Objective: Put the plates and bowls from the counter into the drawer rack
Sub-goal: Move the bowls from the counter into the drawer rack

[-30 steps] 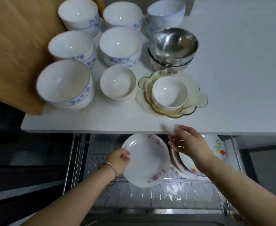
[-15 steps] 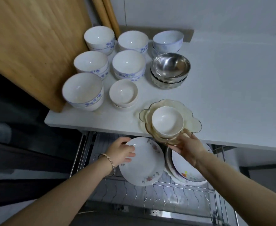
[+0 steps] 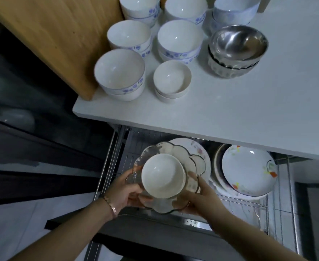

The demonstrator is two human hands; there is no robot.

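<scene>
Both hands hold a scalloped glass plate (image 3: pixel 196 166) with a small white bowl (image 3: pixel 163 176) sitting in it, above the open drawer rack (image 3: pixel 279 202). My left hand (image 3: pixel 124 193) grips its left rim, my right hand (image 3: pixel 198 198) its right underside. Behind it a floral white plate (image 3: pixel 198 149) stands in the rack. Further right leans a stack of plates (image 3: pixel 249 170) with a red and green pattern. On the white counter (image 3: pixel 230 110) stand several white bowls with blue flowers (image 3: pixel 120 74), a small plain bowl pair (image 3: pixel 171 80) and stacked steel bowls (image 3: pixel 237 44).
A wooden cutting board (image 3: pixel 60 34) leans at the counter's left end, beside the bowls. The counter's front edge overhangs the back of the drawer. Dark cabinet fronts and a pale floor lie to the left of the drawer.
The glass plate with the bowl has come off the counter's front edge and down over the drawer. My left hand let go of the floral plate and took the glass plate's left rim.
</scene>
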